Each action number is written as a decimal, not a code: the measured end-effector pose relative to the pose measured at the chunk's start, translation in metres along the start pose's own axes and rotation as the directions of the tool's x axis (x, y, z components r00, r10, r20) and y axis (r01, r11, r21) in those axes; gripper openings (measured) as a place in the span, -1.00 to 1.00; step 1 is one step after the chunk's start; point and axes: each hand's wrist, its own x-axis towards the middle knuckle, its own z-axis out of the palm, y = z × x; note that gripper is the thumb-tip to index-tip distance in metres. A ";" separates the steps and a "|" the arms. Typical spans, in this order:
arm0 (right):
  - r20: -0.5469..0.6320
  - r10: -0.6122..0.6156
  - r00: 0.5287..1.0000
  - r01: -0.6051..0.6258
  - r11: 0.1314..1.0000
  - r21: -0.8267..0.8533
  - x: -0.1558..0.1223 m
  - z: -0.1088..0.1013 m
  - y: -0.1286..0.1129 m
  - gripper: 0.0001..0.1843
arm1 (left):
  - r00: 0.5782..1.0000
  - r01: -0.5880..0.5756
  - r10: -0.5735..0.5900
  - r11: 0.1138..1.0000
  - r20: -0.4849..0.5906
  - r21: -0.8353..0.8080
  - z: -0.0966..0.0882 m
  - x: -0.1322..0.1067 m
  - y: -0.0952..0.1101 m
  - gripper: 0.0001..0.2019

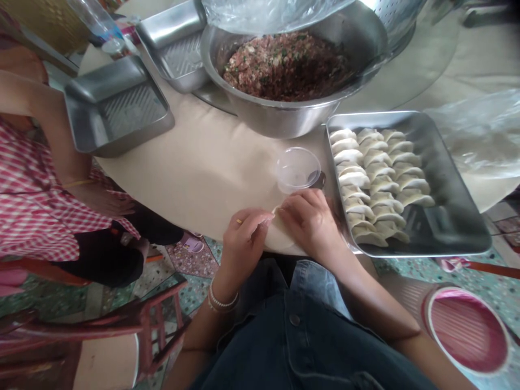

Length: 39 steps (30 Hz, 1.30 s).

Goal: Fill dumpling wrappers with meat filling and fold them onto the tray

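The left hand [247, 235] and the right hand [309, 221], both in narrow grip, hold pale dough [279, 230] near a grey rectangular metal tray [455, 208] with white folded dumplings [379, 185].

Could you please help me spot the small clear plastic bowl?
Find the big round silver metal basin of reddish mince. Below in frame, left of the rectangular silver metal tray of dumplings, is the small clear plastic bowl. Unlike both, it's transparent.
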 end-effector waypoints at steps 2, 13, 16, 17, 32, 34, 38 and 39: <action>-0.017 -0.013 1.000 0.013 0.999 -0.041 -0.003 -0.001 -0.003 -0.86 | 1.000 0.010 -0.010 1.000 0.010 0.010 0.001 0.001 -0.001 -0.86; -0.044 -0.228 0.973 0.223 0.970 -0.098 -0.022 -0.015 -0.013 -0.88 | 0.994 -0.076 0.067 0.991 0.082 0.112 0.001 0.001 -0.006 -0.63; -0.053 -0.236 0.970 0.234 0.971 -0.042 -0.023 -0.028 -0.016 -0.88 | 0.992 -0.121 0.118 0.990 0.054 0.071 -0.001 0.003 -0.007 -0.61; -0.065 -0.232 0.970 0.231 0.972 -0.031 -0.025 -0.035 -0.017 -0.85 | 0.990 -0.141 0.140 0.990 0.031 0.024 -0.002 0.003 -0.006 -0.63; -0.050 0.104 0.993 -0.098 0.988 0.119 0.112 -0.133 0.080 -0.17 | 0.857 0.453 -0.496 0.591 0.142 -0.668 -0.007 0.014 0.013 -0.73; -0.071 0.128 0.989 -0.123 0.990 0.073 0.125 -0.126 0.084 -0.47 | 0.767 0.514 -0.596 0.349 0.237 -0.784 -0.004 0.019 0.008 -0.76; -0.142 0.102 0.985 -0.100 0.995 0.020 0.134 -0.117 0.078 -0.66 | 0.708 0.535 -0.640 0.208 0.299 -0.819 -0.005 0.025 0.003 -0.78; -0.152 0.081 0.985 -0.080 0.997 0.012 0.137 -0.116 0.076 -0.65 | 0.699 0.538 -0.647 0.193 0.305 -0.821 -0.007 0.026 0.003 -0.77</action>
